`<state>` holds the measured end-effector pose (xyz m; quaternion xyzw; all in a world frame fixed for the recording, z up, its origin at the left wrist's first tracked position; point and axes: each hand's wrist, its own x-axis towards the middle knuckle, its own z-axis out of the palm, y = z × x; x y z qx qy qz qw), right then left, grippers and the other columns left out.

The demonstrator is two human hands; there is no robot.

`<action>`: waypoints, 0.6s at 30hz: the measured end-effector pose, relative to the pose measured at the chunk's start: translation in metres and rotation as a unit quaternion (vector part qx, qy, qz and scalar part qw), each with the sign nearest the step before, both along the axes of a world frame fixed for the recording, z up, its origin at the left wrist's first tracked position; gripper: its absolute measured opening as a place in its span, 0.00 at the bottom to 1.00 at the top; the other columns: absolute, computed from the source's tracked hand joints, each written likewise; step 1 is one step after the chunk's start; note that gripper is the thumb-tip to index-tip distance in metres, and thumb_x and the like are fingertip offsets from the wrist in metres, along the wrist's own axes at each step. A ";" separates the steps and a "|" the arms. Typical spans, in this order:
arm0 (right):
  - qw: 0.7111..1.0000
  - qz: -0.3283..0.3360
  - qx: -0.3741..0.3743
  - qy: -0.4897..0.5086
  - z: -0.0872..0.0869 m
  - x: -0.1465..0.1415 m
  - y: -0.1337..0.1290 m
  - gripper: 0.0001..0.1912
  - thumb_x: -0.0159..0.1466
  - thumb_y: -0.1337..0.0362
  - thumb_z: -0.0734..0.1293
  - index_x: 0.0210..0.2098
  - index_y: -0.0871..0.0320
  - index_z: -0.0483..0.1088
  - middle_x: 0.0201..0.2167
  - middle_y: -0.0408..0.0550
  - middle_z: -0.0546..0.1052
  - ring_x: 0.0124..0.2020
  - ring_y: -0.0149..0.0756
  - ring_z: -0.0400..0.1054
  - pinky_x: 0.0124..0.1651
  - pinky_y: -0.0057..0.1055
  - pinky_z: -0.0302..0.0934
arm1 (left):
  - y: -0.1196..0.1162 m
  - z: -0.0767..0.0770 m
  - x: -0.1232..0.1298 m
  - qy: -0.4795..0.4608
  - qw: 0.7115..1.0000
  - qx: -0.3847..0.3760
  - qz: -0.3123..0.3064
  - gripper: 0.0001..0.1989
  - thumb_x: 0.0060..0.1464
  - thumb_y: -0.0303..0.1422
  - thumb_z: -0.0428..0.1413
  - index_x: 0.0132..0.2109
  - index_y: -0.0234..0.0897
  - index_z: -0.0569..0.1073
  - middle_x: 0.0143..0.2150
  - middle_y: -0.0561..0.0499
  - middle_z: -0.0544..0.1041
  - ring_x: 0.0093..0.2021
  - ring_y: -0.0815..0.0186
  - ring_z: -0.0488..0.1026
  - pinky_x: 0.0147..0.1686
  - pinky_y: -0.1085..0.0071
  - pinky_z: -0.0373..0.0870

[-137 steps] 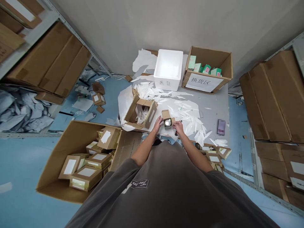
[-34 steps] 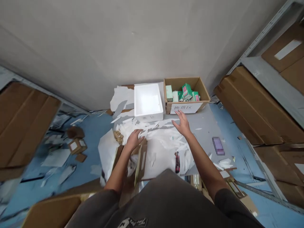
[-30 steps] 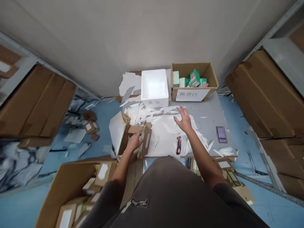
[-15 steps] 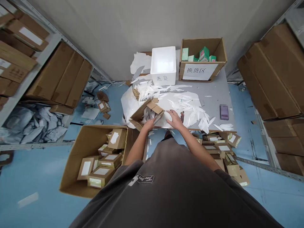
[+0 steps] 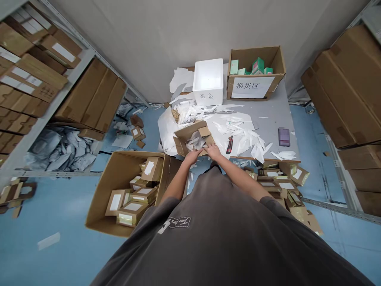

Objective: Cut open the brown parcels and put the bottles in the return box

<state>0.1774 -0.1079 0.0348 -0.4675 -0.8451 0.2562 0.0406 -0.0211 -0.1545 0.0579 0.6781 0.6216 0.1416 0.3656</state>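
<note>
Two hands are placed side by side at the near edge of an open carton: by the left hand (image 5: 192,156) its near rim is held in narrowed fingers, and by the right hand (image 5: 213,151) its near right corner, though fingertip pressure cannot be told. The open carton (image 5: 186,131) is tilted at the table's near edge, mouth up, probably gripped at two points so that it is steadied and the crumpled paper (image 5: 195,142) inside can be seen. At 8 o'clock from the hands, a big carton (image 5: 98,206) of taped boxes (image 5: 144,193) is stood, seemingly within reach. At about 3 o'clock a red-and-black cutter (image 5: 229,145) is laid on white scraps (image 5: 238,136), likely for quick pick-up. Farther off, a foam box (image 5: 207,98) is set at 12 o'clock and a labelled carton (image 5: 274,59) at 1 o'clock, their handwriting faced nearward, presumably for reading
</note>
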 end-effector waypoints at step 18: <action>0.899 -0.368 0.228 -0.058 0.147 0.205 -0.068 0.26 0.77 0.69 0.58 0.70 0.54 0.72 0.64 0.61 0.74 0.66 0.55 0.62 0.69 0.49 0.56 | 0.061 0.179 0.220 0.274 0.847 0.280 -0.359 0.37 0.68 0.25 0.51 0.78 0.60 0.62 0.69 0.41 0.74 0.66 0.46 0.69 0.73 0.38 0.57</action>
